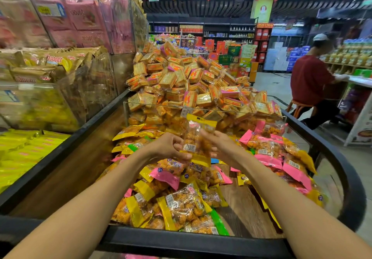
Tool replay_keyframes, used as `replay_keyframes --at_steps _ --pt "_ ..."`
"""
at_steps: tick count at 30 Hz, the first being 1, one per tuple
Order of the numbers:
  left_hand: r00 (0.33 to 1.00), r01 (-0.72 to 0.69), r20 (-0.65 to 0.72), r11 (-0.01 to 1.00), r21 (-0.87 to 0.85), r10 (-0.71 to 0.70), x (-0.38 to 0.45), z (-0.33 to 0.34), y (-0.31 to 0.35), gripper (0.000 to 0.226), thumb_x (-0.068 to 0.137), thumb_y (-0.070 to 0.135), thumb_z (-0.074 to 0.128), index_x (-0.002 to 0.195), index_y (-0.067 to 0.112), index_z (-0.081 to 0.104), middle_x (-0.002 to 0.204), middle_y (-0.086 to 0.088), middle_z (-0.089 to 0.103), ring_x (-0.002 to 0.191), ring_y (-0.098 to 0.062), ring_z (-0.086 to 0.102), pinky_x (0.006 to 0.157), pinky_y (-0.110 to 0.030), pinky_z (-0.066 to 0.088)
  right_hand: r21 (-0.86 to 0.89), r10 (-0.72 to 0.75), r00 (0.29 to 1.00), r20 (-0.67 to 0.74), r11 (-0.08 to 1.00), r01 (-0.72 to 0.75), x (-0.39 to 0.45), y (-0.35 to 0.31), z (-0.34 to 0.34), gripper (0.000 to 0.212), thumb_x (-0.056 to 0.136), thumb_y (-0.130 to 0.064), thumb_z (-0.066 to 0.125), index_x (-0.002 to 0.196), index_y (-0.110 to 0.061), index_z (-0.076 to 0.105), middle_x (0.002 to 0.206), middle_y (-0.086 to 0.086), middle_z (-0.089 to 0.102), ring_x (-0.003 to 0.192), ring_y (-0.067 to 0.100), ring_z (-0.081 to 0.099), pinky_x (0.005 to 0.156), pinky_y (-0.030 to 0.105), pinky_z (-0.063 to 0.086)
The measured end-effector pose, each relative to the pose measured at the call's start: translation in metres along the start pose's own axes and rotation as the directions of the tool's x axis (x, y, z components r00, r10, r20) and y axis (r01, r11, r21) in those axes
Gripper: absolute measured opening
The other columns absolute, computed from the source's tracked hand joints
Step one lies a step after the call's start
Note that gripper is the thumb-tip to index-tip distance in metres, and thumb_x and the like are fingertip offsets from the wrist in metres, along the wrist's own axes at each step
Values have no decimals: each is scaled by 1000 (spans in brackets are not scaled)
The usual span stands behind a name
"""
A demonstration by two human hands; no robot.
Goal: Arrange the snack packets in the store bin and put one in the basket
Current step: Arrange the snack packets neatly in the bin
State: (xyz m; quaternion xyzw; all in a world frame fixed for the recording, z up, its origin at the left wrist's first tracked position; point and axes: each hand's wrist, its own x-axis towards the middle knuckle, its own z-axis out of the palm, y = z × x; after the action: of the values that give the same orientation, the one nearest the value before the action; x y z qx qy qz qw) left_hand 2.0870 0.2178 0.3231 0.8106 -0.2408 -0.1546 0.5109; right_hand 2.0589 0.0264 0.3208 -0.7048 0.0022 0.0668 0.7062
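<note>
My left hand (169, 148) and right hand (219, 148) meet over the middle of the bin (201, 240), and between them I hold 1 packet (196, 137) upright. My left thumb lies across its lower yellow band and my fingers curl round its left edge; my right fingers close on its right edge, though motion blur hides exactly how they sit. The packet's long axis runs up and down: 1 yellow end points up and away from me, the other down toward the heap, with a barcode label facing me just above my left thumb. It hangs clear of the packets under it.

Below and around my hands lies the heap (177, 204) of loose packets with yellow, pink and green ends, piled mostly to the left and along the right rim, with bare wood (239, 214) showing between. Beyond a clear divider (203, 109) rises a mound of orange cracker packs (187, 77). To my left stand clear boxes of pink and gold bags (66, 20), yellow packs below them. Far right, a person (310, 83) in a red top sits on a stool.
</note>
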Motion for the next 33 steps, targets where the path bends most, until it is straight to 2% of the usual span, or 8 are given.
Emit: replay_keyframes --at_steps 4,7,10,13,17,23,29,33 --pt "998 30 -58 999 -30 -32 4 -10 -3 46 77 -6 72 59 15 34 53 3 26 51 -9 47 72 -27 57 -94 25 994 108 995 -15 0 6 2 61 70 1 78 122 -12 50 120 12 66 115 26 60 104 47 43" --pt "997 51 -55 999 17 -50 3 -10 -5 51 76 -7 72 59 17 30 54 4 21 42 -4 30 67 -22 55 -148 16 996 90 989 -3 -5 3 2 61 70 12 74 123 -5 49 120 19 63 111 31 62 99 53 47" --pt "997 74 -39 997 27 -73 2 -10 -3 50 76 -8 72 60 16 31 53 3 24 39 -2 32 58 -16 51 -150 -11 991 134 988 32 -11 1 -1 66 74 18 68 133 -2 45 104 3 67 97 21 66 93 45 52" --pt "991 123 -44 987 -102 -128 -1 -8 4 31 74 -7 73 82 12 49 77 -15 56 65 -12 62 65 -24 57 -146 -40 996 74 988 51 -11 -2 -2 76 74 17 68 141 2 35 111 -4 56 104 19 58 86 33 51" --pt "945 16 -324 998 -61 -35 1 -6 8 44 77 17 77 113 9 54 108 -7 59 97 -19 62 81 -31 56 -218 -117 993 -34 970 107 1 5 -7 91 63 0 84 142 -6 39 140 13 49 130 30 46 94 39 52" --pt "956 -66 -295 979 -190 7 3 10 12 35 89 41 59 113 17 54 115 -8 58 93 -16 64 81 -31 57 -532 -360 931 -58 800 277 -2 6 7 67 67 -5 84 125 -13 52 111 0 63 105 19 62 81 23 54" --pt "955 -28 -287 937 -347 -77 7 10 10 52 88 54 52 121 14 53 114 0 62 105 -20 62 84 -34 54 -627 -419 898 132 667 403 -16 4 24 49 74 -35 80 116 -22 59 107 0 57 89 16 58 71 13 44" --pt "967 9 -232 927 -376 -104 5 10 13 31 96 43 46 108 16 57 99 0 65 91 -17 63 69 -29 54 -549 -522 844 -121 744 381 -11 0 18 19 90 -30 64 99 -14 64 90 -2 63 77 11 58 67 21 46"
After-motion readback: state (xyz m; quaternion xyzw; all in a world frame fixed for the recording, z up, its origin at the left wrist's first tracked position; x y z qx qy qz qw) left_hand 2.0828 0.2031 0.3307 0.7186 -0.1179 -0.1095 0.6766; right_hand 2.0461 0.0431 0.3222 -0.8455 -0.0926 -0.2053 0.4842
